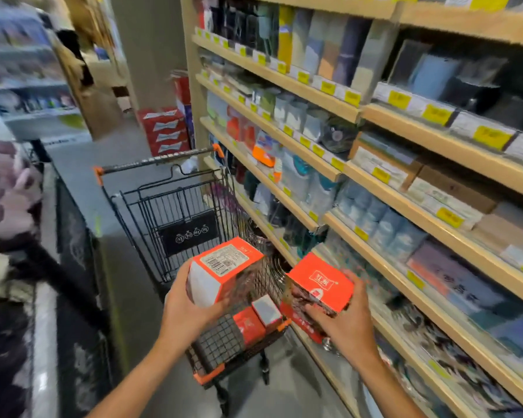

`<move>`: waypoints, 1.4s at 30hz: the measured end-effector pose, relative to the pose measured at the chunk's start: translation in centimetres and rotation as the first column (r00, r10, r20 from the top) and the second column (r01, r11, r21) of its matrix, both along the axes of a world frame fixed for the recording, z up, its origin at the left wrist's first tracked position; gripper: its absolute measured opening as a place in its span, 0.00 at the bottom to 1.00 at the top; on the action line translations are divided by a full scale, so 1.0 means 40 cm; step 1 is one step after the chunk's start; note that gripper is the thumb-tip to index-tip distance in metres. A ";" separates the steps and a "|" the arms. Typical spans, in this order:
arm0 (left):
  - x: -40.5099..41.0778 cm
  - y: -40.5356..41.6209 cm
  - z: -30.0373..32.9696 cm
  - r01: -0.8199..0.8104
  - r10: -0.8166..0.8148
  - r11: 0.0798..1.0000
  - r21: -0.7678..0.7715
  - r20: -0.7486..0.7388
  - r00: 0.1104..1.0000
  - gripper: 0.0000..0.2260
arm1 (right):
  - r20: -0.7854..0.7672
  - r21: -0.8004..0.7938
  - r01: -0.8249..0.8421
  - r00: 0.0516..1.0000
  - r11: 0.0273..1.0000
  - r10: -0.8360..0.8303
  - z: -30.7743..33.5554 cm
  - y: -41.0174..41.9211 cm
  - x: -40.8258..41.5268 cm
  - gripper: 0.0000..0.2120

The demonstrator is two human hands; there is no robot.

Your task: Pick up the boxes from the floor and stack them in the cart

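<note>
Two boxes carried over the cart (175, 206)

A box (224, 271) is gripped by the left hand (187, 309), another (317, 286) by the right hand (344, 321); some already lie inside, these two remain unplaced.

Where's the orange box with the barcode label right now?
In the head view, the orange cardboard box with the barcode label is held in the left hand, above the black wire shopping cart, left of the other orange box.
</note>
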State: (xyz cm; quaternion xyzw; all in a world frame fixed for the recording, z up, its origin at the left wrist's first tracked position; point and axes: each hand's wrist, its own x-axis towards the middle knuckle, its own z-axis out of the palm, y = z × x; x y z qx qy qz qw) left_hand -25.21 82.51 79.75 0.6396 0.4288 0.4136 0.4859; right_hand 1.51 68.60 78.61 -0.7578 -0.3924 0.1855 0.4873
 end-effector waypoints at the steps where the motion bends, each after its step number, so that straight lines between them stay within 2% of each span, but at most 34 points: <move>1: -0.012 0.013 -0.006 -0.022 0.022 1.000 -0.005 -0.005 1.000 0.39 | 0.000 -0.011 -0.010 1.000 1.000 0.010 -0.009 0.026 -0.004 0.46; 4: -0.024 0.053 -0.034 -0.095 0.095 0.995 -0.035 -0.016 0.995 0.43 | -0.022 -0.027 -0.044 0.999 0.999 0.043 -0.040 0.115 0.006 0.45; 9: 0.016 0.118 -0.072 -0.191 0.188 0.979 -0.066 -0.056 0.981 0.41 | -0.073 -0.049 -0.112 0.991 0.992 0.108 -0.106 0.258 0.064 0.42; 12: 0.060 0.161 -0.080 -0.251 0.245 0.965 -0.078 -0.081 0.966 0.42 | -0.084 -0.077 -0.179 0.982 0.981 0.172 -0.150 0.343 0.106 0.43; 16: 0.123 0.210 -0.084 -0.337 0.323 0.934 -0.120 -0.127 0.938 0.46 | -0.077 -0.184 -0.331 0.944 0.925 0.322 -0.225 0.458 0.160 0.46; 20: 0.153 0.264 -0.135 -0.400 0.367 0.907 -0.135 -0.215 0.905 0.46 | -0.019 -0.273 -0.446 0.888 0.853 0.459 -0.301 0.569 0.182 0.41; 23: 0.143 0.299 -0.180 -0.419 0.368 0.891 -0.177 -0.259 0.893 0.41 | 0.076 -0.320 -0.448 0.866 0.835 0.494 -0.355 0.632 0.162 0.41; 27: 0.093 0.373 -0.246 -0.417 0.346 0.876 -0.244 -0.283 0.894 0.43 | 0.206 -0.400 -0.388 0.845 0.830 0.494 -0.434 0.726 0.122 0.42; 34: -0.038 0.546 -0.420 -0.334 0.213 0.875 -0.349 -0.342 0.915 0.43 | 0.184 -0.525 -0.272 0.889 0.806 0.420 -0.603 0.905 0.049 0.40; 38: -0.069 0.606 -0.494 -0.321 0.190 0.874 -0.364 -0.351 0.917 0.40 | 0.131 -0.597 -0.271 0.896 0.755 0.425 -0.725 0.962 0.033 0.43; 42: -0.077 0.634 -0.540 -0.309 0.180 0.860 -0.406 -0.325 0.928 0.40 | 0.156 -0.636 -0.248 0.886 0.731 0.437 -0.835 0.971 0.022 0.45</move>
